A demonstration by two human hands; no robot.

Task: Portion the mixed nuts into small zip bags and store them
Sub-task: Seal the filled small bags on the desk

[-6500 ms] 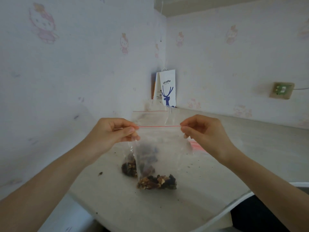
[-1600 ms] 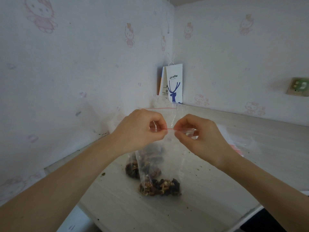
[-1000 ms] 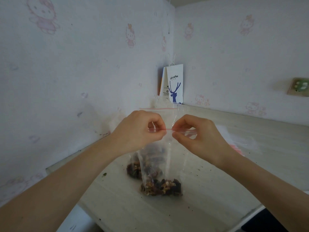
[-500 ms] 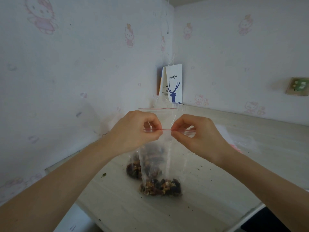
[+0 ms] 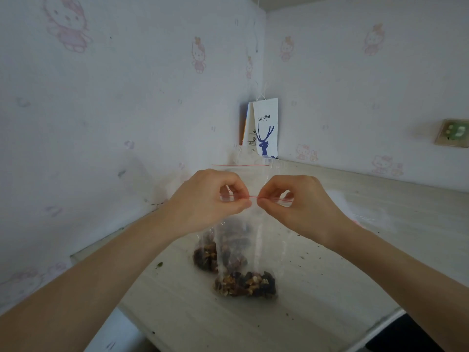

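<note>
Two bare hands hold a small clear zip bag (image 5: 253, 240) upright over a pale desk (image 5: 330, 288). The left hand (image 5: 210, 199) and right hand (image 5: 297, 201) each pinch its red zip strip (image 5: 253, 197) between thumb and forefinger, nearly touching mid-strip. Mixed nuts (image 5: 245, 283) fill the bag's bottom, which seems to rest on the desk. To seal well, probably press the strip outward from the centre to each corner, squeezing out air

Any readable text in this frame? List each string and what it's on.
"luckin coffee": on the white paper bag with the blue deer, standing in the wall corner.
Small print under that name and on the bag's side panel: too small to read.
Zip bag and wall socket: no text visible.
</note>
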